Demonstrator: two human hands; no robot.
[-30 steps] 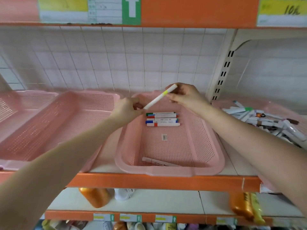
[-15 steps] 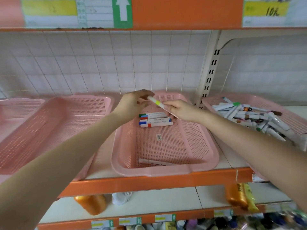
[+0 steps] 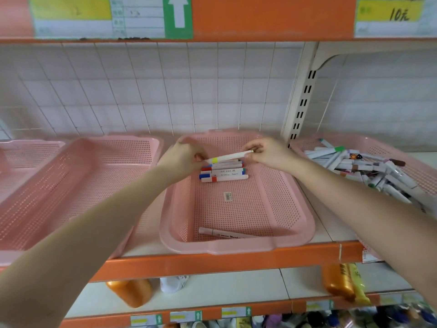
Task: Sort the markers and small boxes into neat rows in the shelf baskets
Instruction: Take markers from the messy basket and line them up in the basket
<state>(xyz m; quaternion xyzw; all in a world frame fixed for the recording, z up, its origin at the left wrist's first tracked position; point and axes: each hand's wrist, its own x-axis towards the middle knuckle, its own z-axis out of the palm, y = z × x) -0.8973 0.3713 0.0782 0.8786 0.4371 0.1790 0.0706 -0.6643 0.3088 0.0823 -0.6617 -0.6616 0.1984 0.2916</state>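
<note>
Yellow-banded marker [image 3: 227,157] is pinched by left hand [image 3: 182,157] and right hand [image 3: 267,152], its left tip hidden.

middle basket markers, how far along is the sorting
Early. Done: a short row of markers lies at the back of the middle basket. In hand: the left hand and right hand pinch the yellow-banded marker by its ends just over that row. Left: one stray marker at the basket's front and the jumbled heap in the right basket.

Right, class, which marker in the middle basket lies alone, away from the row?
The white marker by the basket's near rim; the row of markers lies at the far end.
</note>
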